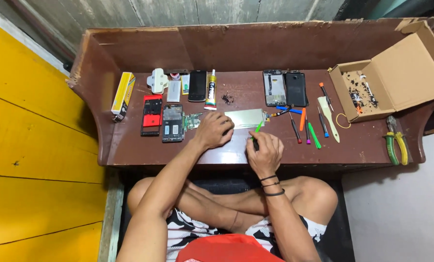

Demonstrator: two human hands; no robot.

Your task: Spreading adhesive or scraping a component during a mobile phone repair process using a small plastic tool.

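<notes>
Cross-legged at the low brown surface [226,155], left hand [212,131] presses flat the silvery panel [246,118] while right hand [264,153] pinches a green pry tool [258,127] at its edge; a slip could crack it.

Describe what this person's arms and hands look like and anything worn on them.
Both arms are bare, with no sleeves and no gloves. The right hand has three thin dark bands around its wrist, two close together and one slightly further up the arm. The left hand and its wrist carry nothing visible: no watch, no bands.
</notes>
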